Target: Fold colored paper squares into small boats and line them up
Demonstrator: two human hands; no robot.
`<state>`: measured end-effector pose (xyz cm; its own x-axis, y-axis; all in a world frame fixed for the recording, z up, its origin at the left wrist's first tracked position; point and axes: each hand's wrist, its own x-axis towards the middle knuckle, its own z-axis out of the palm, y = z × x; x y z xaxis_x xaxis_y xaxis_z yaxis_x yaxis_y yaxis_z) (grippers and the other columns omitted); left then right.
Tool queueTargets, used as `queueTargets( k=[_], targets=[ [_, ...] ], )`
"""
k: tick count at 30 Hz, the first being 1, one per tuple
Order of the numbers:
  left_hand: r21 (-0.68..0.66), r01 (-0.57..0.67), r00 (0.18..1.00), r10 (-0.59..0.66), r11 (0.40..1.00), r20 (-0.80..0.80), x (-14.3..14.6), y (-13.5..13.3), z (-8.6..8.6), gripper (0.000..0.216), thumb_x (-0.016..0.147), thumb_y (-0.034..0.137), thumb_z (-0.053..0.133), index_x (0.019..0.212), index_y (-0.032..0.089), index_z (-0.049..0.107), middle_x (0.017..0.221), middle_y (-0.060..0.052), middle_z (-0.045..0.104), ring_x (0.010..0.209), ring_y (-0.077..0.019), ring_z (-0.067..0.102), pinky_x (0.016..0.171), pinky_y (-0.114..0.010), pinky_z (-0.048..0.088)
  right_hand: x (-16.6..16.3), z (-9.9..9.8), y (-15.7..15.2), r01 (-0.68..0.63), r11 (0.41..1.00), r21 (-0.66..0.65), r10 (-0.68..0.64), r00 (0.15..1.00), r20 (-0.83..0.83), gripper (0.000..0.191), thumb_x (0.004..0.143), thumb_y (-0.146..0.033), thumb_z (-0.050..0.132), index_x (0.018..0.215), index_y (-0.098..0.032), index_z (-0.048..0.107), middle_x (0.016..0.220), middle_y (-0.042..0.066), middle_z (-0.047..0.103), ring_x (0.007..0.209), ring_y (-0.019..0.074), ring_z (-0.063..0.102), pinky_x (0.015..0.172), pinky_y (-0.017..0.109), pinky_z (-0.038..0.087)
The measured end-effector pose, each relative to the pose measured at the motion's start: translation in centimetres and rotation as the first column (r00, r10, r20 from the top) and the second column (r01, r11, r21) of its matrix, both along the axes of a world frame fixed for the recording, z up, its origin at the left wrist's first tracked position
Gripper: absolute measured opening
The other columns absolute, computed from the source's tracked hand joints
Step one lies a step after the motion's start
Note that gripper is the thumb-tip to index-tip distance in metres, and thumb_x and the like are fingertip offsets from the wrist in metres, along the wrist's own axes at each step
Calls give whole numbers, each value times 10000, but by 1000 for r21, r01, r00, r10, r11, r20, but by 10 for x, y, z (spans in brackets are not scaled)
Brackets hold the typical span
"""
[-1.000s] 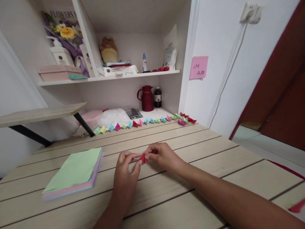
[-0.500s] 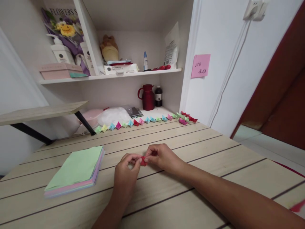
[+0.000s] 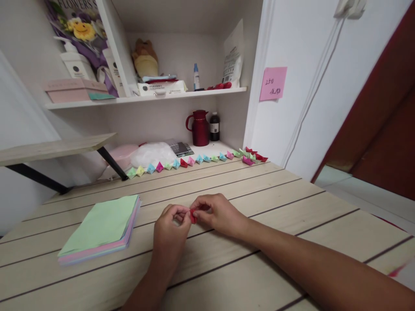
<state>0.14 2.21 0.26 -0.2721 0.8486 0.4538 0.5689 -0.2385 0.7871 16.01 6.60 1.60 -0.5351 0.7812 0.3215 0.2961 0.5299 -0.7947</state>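
A small folded piece of red paper [image 3: 193,216] is pinched between my two hands, just above the slatted wooden table [image 3: 227,268]. My left hand [image 3: 171,224] grips its left side with thumb and forefinger. From the right, my right hand [image 3: 217,214] holds the other side, its fingers curled over and partly hiding the paper. Left of my hands lies a stack of coloured paper [image 3: 100,224] with a light green sheet on top. Along the table's back edge runs a row of small folded paper boats [image 3: 176,163] in several colours, bunched together at the right end.
Behind the boats stand a red thermos jug [image 3: 200,128] and a dark bottle [image 3: 214,126]. A small raised wooden shelf [image 3: 55,147] on black legs occupies the back left. White shelving [image 3: 149,100] holds boxes and bottles. A pink note [image 3: 273,84] is stuck to the wall.
My right hand's fingers have shifted slightly left over the red paper, and the paper has turned a little. The whole view has moved slightly; the boats and stack stay put.
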Motion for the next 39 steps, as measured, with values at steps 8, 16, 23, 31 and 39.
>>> queueTargets(
  k=[8, 16, 23, 31, 39],
  targets=[
    [36, 24, 991, -19, 999, -132, 3, -2, -1, 87, 730, 216, 567, 666, 200, 624, 686, -1, 644, 609, -138, 606, 625, -260, 483, 0, 5, -4, 53, 996, 74, -56, 998, 40, 164, 793, -147, 569, 807, -187, 728, 764, 1, 740, 704, 139, 647, 662, 226, 454],
    [-27, -5, 987, 0, 1000, -163, 8, -2, -2, 89, 717, 202, 560, 631, 202, 577, 664, 9, 623, 585, -126, 583, 599, -245, 452, -4, 7, -8, 120, 973, 195, -145, 983, 117, 158, 741, -112, 596, 765, -189, 732, 782, 13, 743, 737, 156, 660, 694, 238, 460],
    [-113, -51, 997, 44, 992, -65, 10, -1, -1, 66, 679, 202, 556, 613, 209, 546, 570, 39, 573, 529, -115, 532, 540, -225, 411, -5, 3, -6, 181, 957, 227, -218, 964, 150, 179, 724, -108, 586, 744, -206, 735, 784, 9, 746, 737, 160, 664, 698, 241, 466],
    [-125, -70, 984, 89, 990, 155, -10, 10, -10, 62, 677, 257, 588, 701, 200, 596, 581, 31, 572, 528, -128, 542, 536, -241, 442, -3, 6, 2, 228, 959, 171, -248, 963, 104, 204, 741, -94, 583, 728, -210, 750, 740, 7, 744, 708, 157, 661, 668, 235, 475],
    [68, 82, 997, -81, 994, -12, -5, 9, -8, 121, 708, 266, 625, 776, 202, 702, 841, -43, 668, 758, -177, 652, 749, -306, 530, -4, 5, 1, 196, 962, 187, -217, 972, 95, 105, 753, -135, 655, 729, -187, 743, 752, 19, 745, 718, 154, 659, 680, 230, 464]
  ],
)
